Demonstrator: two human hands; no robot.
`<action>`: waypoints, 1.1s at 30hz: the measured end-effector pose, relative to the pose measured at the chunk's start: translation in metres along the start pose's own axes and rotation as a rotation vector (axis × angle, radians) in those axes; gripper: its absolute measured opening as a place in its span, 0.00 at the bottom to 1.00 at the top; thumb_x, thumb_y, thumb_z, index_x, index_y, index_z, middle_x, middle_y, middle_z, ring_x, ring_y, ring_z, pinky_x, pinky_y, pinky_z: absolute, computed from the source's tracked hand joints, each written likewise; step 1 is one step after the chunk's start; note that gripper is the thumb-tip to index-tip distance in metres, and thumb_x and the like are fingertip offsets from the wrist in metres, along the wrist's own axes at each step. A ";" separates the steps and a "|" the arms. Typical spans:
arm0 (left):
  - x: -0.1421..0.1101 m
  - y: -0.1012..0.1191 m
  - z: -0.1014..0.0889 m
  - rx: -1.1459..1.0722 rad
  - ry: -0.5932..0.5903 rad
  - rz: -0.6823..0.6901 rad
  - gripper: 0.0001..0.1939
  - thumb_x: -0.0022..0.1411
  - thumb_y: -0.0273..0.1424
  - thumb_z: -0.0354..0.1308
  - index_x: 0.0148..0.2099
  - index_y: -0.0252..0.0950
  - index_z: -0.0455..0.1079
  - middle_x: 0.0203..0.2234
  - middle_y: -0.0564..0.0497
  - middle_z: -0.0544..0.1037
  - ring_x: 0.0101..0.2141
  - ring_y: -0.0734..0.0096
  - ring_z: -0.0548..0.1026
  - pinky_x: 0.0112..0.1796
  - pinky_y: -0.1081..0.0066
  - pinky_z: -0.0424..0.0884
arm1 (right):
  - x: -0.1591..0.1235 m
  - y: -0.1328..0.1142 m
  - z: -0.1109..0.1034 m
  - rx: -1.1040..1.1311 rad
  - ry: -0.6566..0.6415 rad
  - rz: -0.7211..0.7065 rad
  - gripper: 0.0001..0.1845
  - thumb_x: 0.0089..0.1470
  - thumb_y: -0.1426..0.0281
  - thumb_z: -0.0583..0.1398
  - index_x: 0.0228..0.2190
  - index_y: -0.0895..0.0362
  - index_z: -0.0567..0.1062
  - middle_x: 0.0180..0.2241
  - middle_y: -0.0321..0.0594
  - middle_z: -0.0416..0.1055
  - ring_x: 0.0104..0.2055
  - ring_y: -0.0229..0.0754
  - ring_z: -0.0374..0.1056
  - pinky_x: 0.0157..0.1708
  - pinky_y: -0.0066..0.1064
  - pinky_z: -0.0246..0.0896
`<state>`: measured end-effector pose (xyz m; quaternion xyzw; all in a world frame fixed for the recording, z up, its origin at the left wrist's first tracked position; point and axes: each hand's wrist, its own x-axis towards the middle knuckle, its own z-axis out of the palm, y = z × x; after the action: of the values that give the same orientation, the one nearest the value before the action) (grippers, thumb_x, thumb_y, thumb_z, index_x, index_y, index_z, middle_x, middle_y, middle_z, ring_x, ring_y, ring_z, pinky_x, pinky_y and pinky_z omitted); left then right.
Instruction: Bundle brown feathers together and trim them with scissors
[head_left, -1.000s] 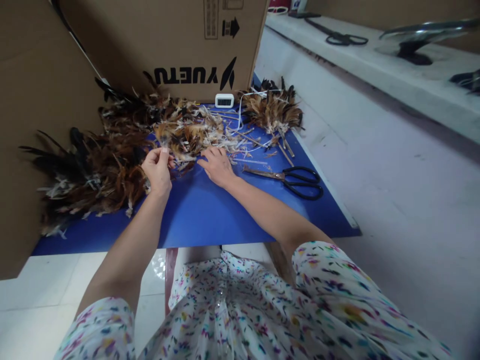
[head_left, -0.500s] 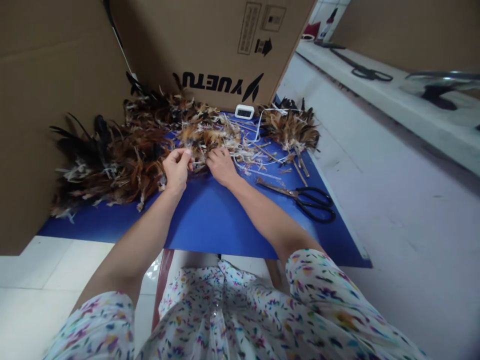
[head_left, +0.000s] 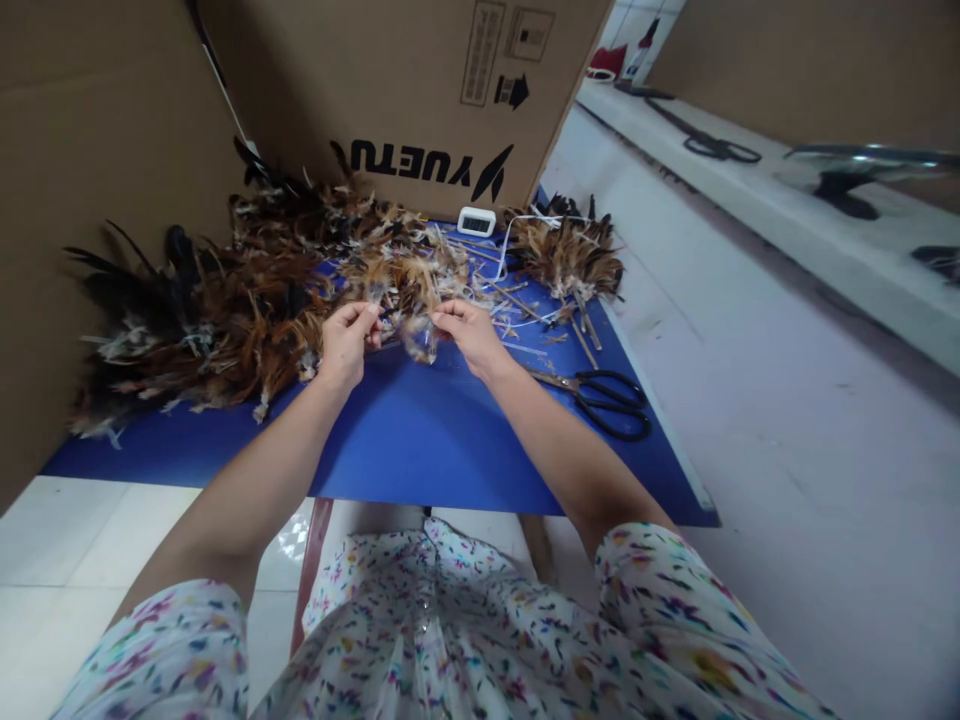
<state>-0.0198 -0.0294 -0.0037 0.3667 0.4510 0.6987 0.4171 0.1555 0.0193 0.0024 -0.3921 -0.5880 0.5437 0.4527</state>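
Observation:
My left hand [head_left: 351, 340] is closed in a pinch in front of the loose feathers, with what looks like a small wispy feather at its fingertips. To its right, my right hand [head_left: 471, 335] pinches a brown and pale feather [head_left: 420, 342], whose fluffy part hangs blurred between both hands. Just behind them lies a pile of loose tan and white feathers [head_left: 401, 275]. Large bundles of brown and black feathers [head_left: 217, 320] fill the left side of the blue table [head_left: 420, 430]. Black-handled scissors [head_left: 611, 400] rest near my right forearm, their blades partly hidden.
A cardboard box [head_left: 405, 90] with black print stands behind the table, another cardboard panel [head_left: 82, 180] at left. A small white digital clock [head_left: 476, 221], a white cord and thin sticks [head_left: 585, 335] lie near another feather bundle [head_left: 566, 250]. A ledge [head_left: 757, 180] with tools runs along the right.
My right hand has lifted out of the feather pile and moved right and nearer me, now with a feather in its fingers. My left hand keeps its pinch. The view has shifted slightly.

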 end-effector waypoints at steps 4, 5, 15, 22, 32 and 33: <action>-0.007 -0.001 0.004 -0.043 -0.118 -0.162 0.10 0.51 0.33 0.66 0.29 0.33 0.70 0.19 0.56 0.70 0.16 0.83 0.64 0.18 0.80 0.61 | -0.008 -0.002 -0.005 0.078 0.009 0.073 0.06 0.42 0.69 0.63 0.26 0.57 0.71 0.20 0.30 0.69 0.24 0.33 0.67 0.25 0.25 0.60; -0.009 -0.001 0.004 -0.054 -0.148 -0.188 0.11 0.50 0.34 0.67 0.29 0.33 0.70 0.19 0.55 0.70 0.16 0.83 0.65 0.18 0.80 0.62 | -0.008 -0.002 -0.006 0.082 0.016 0.079 0.06 0.42 0.70 0.63 0.26 0.57 0.71 0.20 0.30 0.69 0.24 0.33 0.67 0.24 0.24 0.59; -0.018 -0.005 0.008 0.023 -0.268 -0.382 0.12 0.49 0.35 0.69 0.31 0.33 0.72 0.27 0.50 0.76 0.21 0.79 0.72 0.19 0.80 0.66 | -0.009 0.006 0.001 0.074 0.083 0.035 0.09 0.38 0.72 0.63 0.27 0.56 0.70 0.21 0.28 0.67 0.24 0.32 0.63 0.25 0.26 0.63; -0.021 -0.003 0.011 0.085 -0.294 -0.454 0.10 0.51 0.33 0.68 0.30 0.32 0.73 0.19 0.50 0.73 0.20 0.77 0.72 0.19 0.80 0.67 | -0.008 0.007 0.004 0.112 0.121 0.013 0.11 0.37 0.72 0.63 0.27 0.56 0.69 0.21 0.27 0.66 0.23 0.31 0.62 0.25 0.26 0.63; -0.019 -0.004 0.008 0.096 -0.340 -0.402 0.09 0.49 0.33 0.68 0.28 0.32 0.76 0.17 0.51 0.71 0.18 0.81 0.68 0.19 0.81 0.65 | -0.007 0.010 0.007 0.050 0.111 -0.017 0.09 0.40 0.72 0.62 0.28 0.56 0.70 0.23 0.29 0.67 0.25 0.34 0.64 0.27 0.28 0.64; -0.018 -0.004 0.007 0.091 -0.330 -0.393 0.09 0.49 0.33 0.68 0.28 0.32 0.77 0.16 0.51 0.71 0.17 0.81 0.67 0.19 0.81 0.64 | -0.006 0.011 0.006 0.007 0.122 -0.039 0.08 0.40 0.73 0.62 0.28 0.56 0.70 0.23 0.30 0.67 0.26 0.34 0.64 0.28 0.29 0.64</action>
<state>-0.0054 -0.0422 -0.0074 0.3995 0.4703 0.5141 0.5957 0.1516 0.0128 -0.0093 -0.4115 -0.5647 0.5120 0.4996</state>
